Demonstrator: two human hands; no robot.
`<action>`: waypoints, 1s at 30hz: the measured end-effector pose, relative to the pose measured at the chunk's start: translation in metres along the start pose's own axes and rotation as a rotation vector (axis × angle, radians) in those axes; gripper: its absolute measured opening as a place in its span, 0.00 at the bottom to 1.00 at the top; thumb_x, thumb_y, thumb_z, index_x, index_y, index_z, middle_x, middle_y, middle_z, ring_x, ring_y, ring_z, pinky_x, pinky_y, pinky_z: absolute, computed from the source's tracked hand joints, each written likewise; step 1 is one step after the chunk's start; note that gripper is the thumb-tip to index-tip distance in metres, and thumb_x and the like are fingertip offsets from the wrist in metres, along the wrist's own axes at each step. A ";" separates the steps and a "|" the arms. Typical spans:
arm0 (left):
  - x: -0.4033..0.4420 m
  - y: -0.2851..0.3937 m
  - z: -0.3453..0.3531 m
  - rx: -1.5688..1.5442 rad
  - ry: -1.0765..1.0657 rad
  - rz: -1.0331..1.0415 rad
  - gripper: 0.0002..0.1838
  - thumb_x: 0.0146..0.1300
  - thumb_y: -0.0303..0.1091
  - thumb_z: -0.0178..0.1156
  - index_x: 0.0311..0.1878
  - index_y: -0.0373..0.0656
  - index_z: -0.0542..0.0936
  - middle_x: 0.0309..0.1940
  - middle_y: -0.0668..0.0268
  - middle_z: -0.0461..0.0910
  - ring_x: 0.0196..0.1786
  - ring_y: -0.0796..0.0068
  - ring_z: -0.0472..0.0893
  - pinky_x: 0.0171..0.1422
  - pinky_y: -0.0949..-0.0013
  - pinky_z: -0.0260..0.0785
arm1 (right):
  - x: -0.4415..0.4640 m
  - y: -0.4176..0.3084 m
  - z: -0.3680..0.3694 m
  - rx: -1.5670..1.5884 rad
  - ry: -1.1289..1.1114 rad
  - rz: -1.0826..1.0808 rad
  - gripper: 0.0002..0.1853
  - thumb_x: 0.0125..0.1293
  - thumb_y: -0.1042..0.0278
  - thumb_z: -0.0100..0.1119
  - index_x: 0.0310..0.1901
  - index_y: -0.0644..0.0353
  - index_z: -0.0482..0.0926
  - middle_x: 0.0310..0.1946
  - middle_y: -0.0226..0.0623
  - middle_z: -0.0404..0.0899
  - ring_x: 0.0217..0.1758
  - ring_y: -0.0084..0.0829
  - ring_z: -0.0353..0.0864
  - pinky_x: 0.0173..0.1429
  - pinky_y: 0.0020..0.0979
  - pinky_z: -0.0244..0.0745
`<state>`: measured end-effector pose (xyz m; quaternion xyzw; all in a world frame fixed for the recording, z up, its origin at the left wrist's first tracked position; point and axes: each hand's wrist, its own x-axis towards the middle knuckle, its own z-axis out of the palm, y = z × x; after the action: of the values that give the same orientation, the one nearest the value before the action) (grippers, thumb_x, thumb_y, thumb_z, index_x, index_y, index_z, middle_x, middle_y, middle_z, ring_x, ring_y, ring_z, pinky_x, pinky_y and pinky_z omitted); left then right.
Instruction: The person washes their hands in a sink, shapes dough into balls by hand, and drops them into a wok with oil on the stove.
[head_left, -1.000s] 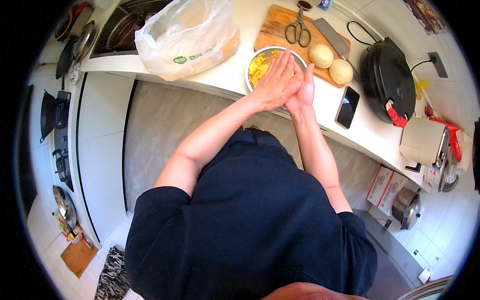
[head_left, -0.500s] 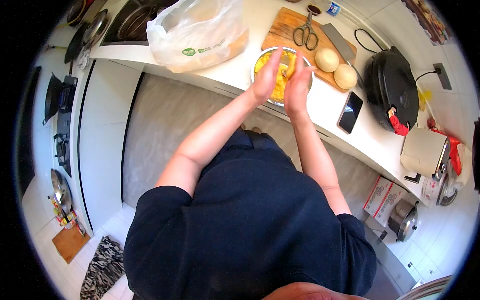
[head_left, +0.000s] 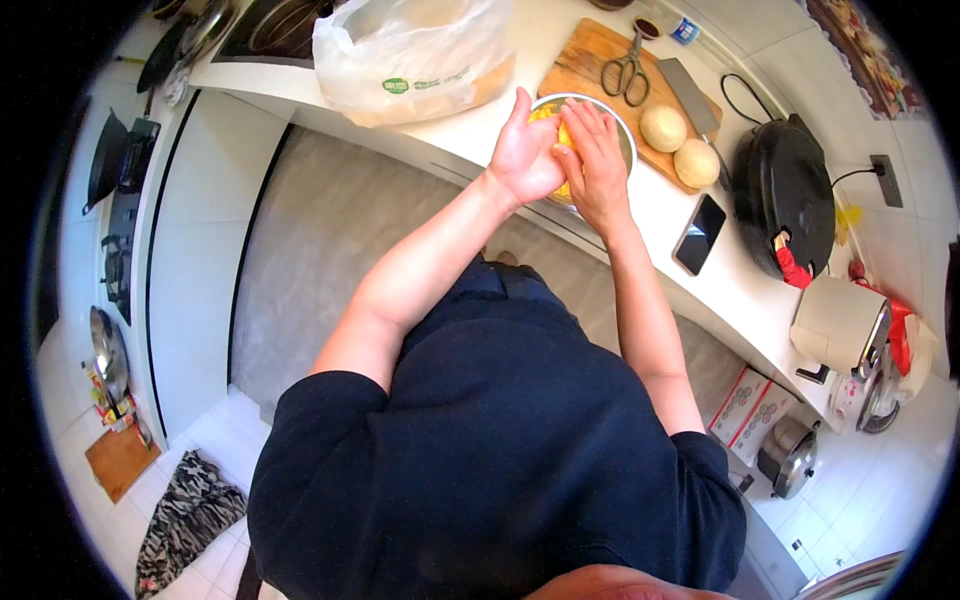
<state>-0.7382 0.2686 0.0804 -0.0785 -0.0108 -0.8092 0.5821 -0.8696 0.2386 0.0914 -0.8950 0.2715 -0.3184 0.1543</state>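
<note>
Grip: left hand (head_left: 527,160) open, palm up; right hand (head_left: 596,165) extended, meeting it; whether anything is held between, cannot tell. Bowl (head_left: 633,150) of yellow food (head_left: 543,113), beneath both. Dough balls (head_left: 663,129), right of grip.

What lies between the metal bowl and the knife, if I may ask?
Two pale round balls rest on the wooden board between the metal bowl and the knife, as the head view shows.

I can read no text: print on the plastic bag (head_left: 425,55), upper middle, and carton (head_left: 752,412), lower right, is illegible.
</note>
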 end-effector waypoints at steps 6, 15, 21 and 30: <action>-0.005 -0.008 0.026 0.213 0.182 0.054 0.47 0.61 0.70 0.32 0.67 0.34 0.54 0.68 0.51 0.55 0.70 0.58 0.56 0.74 0.57 0.46 | 0.001 -0.017 -0.002 0.007 0.015 0.037 0.37 0.62 0.54 0.51 0.67 0.65 0.53 0.69 0.50 0.50 0.73 0.47 0.46 0.74 0.47 0.37; 0.005 0.002 0.016 0.459 0.080 0.120 0.32 0.69 0.49 0.42 0.67 0.34 0.55 0.67 0.51 0.57 0.70 0.57 0.57 0.74 0.56 0.47 | -0.007 -0.020 -0.008 -0.117 0.026 0.138 0.44 0.61 0.40 0.45 0.70 0.64 0.46 0.71 0.49 0.44 0.75 0.46 0.37 0.73 0.51 0.27; -0.009 -0.001 0.037 0.650 0.068 0.159 0.30 0.68 0.46 0.47 0.66 0.35 0.57 0.65 0.52 0.59 0.70 0.60 0.58 0.74 0.57 0.48 | -0.002 -0.030 -0.015 -0.024 -0.010 0.107 0.43 0.60 0.45 0.50 0.69 0.64 0.47 0.71 0.49 0.46 0.75 0.49 0.38 0.72 0.53 0.25; -0.091 0.034 0.109 0.287 0.142 0.373 0.45 0.64 0.66 0.34 0.67 0.32 0.54 0.67 0.52 0.57 0.70 0.60 0.57 0.74 0.58 0.44 | 0.047 -0.110 0.015 0.197 0.071 -0.163 0.36 0.66 0.55 0.45 0.69 0.68 0.47 0.70 0.54 0.46 0.74 0.53 0.41 0.73 0.51 0.34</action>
<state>-0.6659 0.3552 0.1725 0.0614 -0.0701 -0.6814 0.7260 -0.7867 0.3014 0.1527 -0.8828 0.1706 -0.3864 0.2056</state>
